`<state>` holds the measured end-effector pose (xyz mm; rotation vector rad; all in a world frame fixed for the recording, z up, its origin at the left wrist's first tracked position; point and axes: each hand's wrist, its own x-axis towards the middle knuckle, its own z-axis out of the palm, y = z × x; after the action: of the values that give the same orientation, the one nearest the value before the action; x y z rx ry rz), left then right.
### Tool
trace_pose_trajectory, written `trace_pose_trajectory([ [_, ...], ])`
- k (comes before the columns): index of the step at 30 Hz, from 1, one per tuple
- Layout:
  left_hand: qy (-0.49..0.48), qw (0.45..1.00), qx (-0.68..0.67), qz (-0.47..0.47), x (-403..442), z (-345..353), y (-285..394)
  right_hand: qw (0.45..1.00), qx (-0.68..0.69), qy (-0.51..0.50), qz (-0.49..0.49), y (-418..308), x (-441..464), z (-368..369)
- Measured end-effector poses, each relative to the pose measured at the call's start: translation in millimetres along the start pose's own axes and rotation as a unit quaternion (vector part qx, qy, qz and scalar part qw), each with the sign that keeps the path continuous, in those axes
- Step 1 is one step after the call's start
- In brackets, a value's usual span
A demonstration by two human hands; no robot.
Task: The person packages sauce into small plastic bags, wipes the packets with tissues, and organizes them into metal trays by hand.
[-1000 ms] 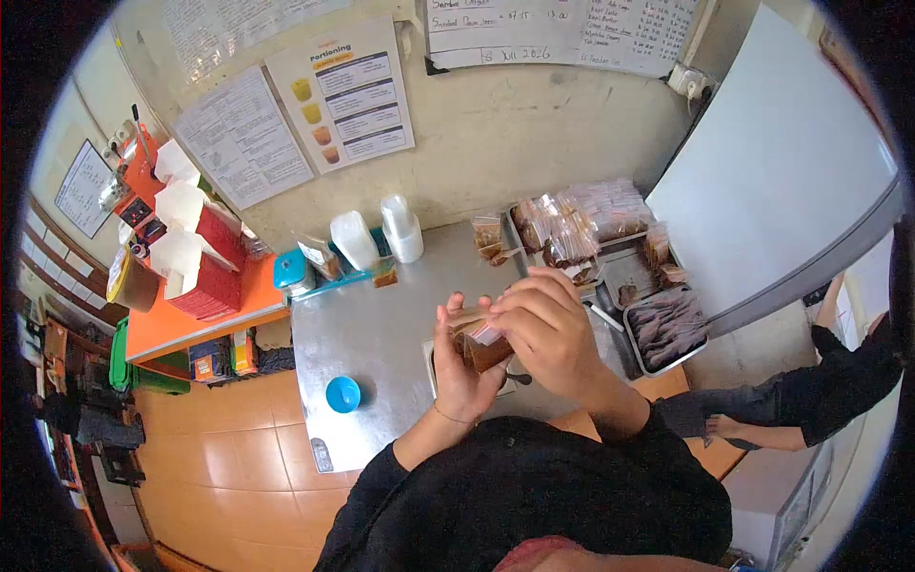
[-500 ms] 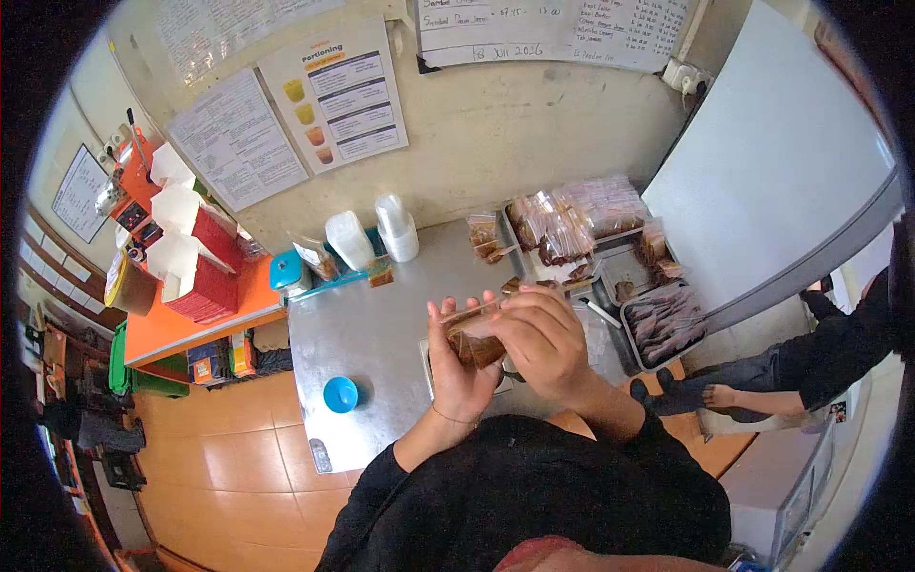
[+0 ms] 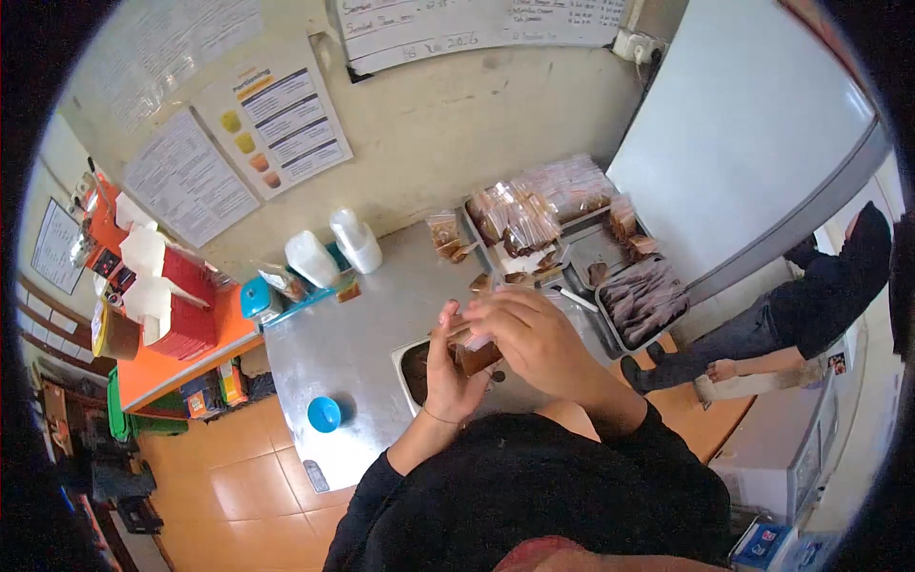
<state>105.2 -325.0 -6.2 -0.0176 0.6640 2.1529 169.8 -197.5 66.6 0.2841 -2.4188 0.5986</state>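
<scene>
My left hand [image 3: 446, 379] is closed around a small clear plastic bag of brown sauce [image 3: 480, 359], in front of my body over the steel table. My right hand [image 3: 534, 341] has its fingers pinched at the bag's clear upper end; its fingertips partly cover the plastic. Beneath my hands sits a rectangular container [image 3: 398, 360] with dark brown contents, mostly hidden by my left hand. Just beyond my right hand lie a few filled bags, next to a metal tray [image 3: 470, 221] heaped with similar sauce bags [image 3: 519, 217].
On the table's left stand a small blue bowl [image 3: 324, 414], clear plastic cups [image 3: 355, 242] and a blue-lidded tub [image 3: 258, 299]. To the right, a tray of long packed bags [image 3: 646, 303] sits near a white pen-like object [image 3: 577, 299]. Another person [image 3: 810, 305] is at far right.
The view has shifted, so the table and wall items sit further left. More of the container shows beside my left hand. Both hands still hold the bag, my right fingers working along its top.
</scene>
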Motion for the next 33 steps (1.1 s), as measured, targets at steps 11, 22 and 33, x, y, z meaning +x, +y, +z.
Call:
trace_pose_trajectory([
  [11,0.073,0.99,0.045,-0.11,42.1,-61.5,-43.7,0.942,0.041,-0.051,0.33,144.0,-88.9,-70.3],
  [22,0.254,0.947,0.028,0.197,46.3,-111.9,-34.5,0.937,-0.086,-0.062,0.334,399.3,-157.6,-66.8],
  [33,0.653,0.649,0.147,0.362,-131.0,-270.9,-88.9,0.966,-0.167,-0.095,0.171,499.3,-62.5,6.8],
])
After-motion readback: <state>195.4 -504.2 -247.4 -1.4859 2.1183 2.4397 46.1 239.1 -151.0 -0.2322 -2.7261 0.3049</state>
